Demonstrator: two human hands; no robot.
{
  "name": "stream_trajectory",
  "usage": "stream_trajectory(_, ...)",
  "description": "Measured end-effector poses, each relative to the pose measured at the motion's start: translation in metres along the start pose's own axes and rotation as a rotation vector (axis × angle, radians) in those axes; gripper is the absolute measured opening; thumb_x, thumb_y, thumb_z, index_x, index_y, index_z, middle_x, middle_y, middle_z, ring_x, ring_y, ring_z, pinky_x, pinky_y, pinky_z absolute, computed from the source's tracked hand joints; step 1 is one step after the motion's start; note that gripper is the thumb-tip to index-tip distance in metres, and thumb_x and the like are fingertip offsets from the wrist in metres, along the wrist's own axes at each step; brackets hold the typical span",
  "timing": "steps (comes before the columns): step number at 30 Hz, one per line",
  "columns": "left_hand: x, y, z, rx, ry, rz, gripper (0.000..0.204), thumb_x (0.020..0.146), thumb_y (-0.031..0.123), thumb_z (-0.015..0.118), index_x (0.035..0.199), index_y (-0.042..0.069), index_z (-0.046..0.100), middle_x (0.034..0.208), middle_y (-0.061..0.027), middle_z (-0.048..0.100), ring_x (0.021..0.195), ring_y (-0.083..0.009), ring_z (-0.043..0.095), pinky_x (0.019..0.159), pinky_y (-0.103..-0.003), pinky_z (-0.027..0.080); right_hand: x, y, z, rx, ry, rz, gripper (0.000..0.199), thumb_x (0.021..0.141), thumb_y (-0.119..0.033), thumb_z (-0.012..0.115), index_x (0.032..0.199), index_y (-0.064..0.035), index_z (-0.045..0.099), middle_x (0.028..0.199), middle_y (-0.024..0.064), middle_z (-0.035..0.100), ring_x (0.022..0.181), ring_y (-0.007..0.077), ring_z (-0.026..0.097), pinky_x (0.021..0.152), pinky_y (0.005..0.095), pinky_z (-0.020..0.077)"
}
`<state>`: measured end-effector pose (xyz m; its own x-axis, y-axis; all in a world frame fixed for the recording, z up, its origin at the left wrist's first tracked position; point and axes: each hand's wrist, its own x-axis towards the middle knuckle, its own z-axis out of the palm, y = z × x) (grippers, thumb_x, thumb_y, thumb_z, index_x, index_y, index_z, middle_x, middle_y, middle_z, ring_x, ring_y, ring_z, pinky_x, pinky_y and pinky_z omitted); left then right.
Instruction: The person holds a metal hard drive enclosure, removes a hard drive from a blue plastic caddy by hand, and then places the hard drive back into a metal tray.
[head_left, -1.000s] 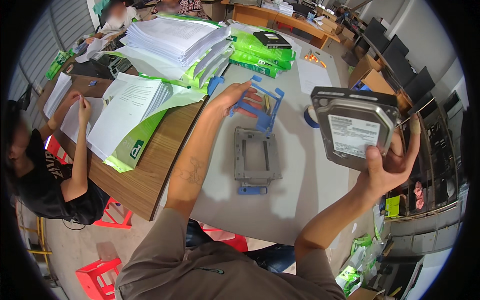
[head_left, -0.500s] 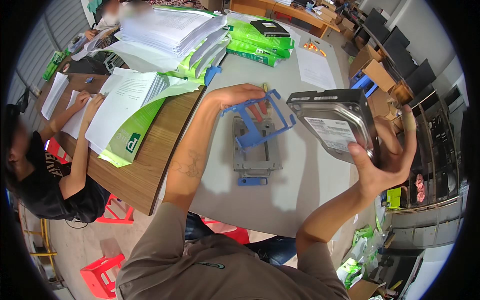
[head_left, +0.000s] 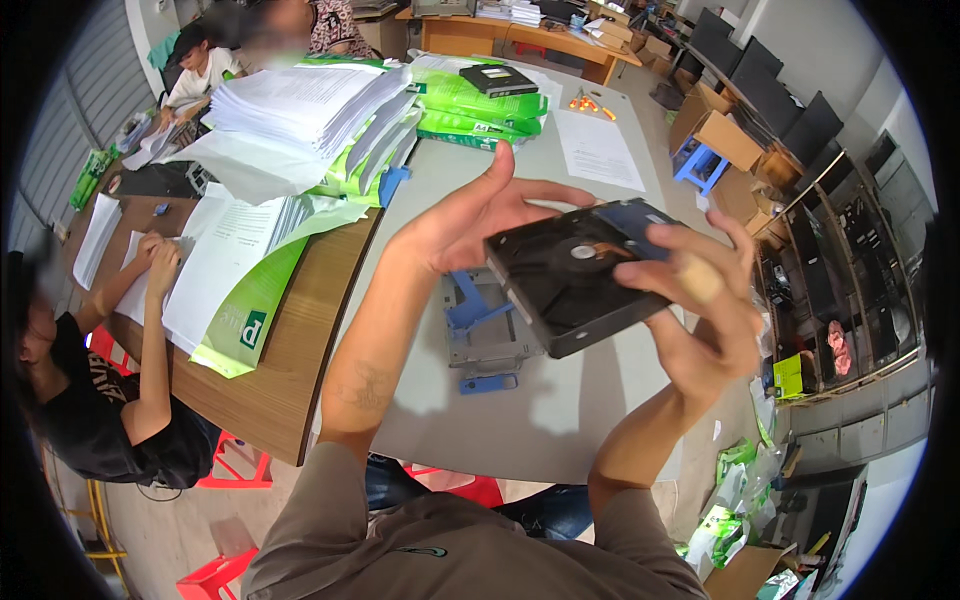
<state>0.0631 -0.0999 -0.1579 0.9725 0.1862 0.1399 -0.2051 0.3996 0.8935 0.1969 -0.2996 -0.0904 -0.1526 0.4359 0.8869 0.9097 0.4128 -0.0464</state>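
Note:
My right hand (head_left: 705, 315) grips a hard drive (head_left: 555, 300) above the table, its dark underside with the circuit board turned up toward me. Beside the drive's far left edge, my left hand (head_left: 470, 215) is spread with the thumb raised; whether its fingers touch the drive I cannot tell. Below, a blue plastic bracket frame (head_left: 468, 308) rests on or against a grey metal drive caddy (head_left: 490, 352), both partly covered by the drive. A small blue plastic piece (head_left: 488, 384) lies at the caddy's near end.
Tall paper stacks (head_left: 300, 110) stand at the far left. Another black drive (head_left: 498, 80) sits on green paper packs (head_left: 480, 125). Orange-handled tools (head_left: 590, 105) and a printed sheet (head_left: 598, 150) lie farther back. A co-worker (head_left: 110, 390) handles papers at the wooden table (head_left: 290, 385).
The hard drive has been turned from label side to circuit-board side and brought left over the caddy. My left hand has let go of the blue bracket frame, which is now down at the caddy.

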Motion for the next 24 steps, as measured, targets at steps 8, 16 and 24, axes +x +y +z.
stream_trajectory(8,-0.006,0.010,0.029,0.088,0.112,0.260,0.061,0.091,0.016,0.065,0.144,0.001,0.039,0.127,-0.0163,0.059,0.115,-0.0209,0.059,0.097,-0.032,0.047,-0.001,0.016,0.017,-0.104,0.060,0.089,0.041,0.059,-0.001,0.076,0.099,-0.0071,0.072,0.101,0.0042,0.071,0.111,0.0280,0.060,0.109,0.0552,0.0308)
stream_trajectory(16,-0.005,0.013,0.055,0.364,0.324,0.733,0.058,0.098,0.004,0.052,0.150,0.001,0.026,0.143,-0.0179,0.042,0.127,-0.0198,0.045,0.107,-0.032,0.036,-0.002,0.031,0.033,0.542,0.361,0.527,0.067,0.086,-0.010,0.068,0.144,-0.0028,0.035,0.134,0.0202,0.053,0.115,0.0244,0.057,0.089,0.0350,0.0514)
stream_trajectory(24,0.001,0.003,0.061,0.641,0.410,0.926,0.061,0.098,0.005,0.051,0.151,0.000,0.022,0.150,-0.0169,0.034,0.132,-0.0219,0.041,0.109,-0.032,0.033,0.004,0.013,0.054,0.767,0.471,0.519,0.069,0.099,-0.031,0.051,0.150,0.0008,0.019,0.148,0.0205,0.035,0.127,0.0254,0.040,0.102,0.0363,0.0348)
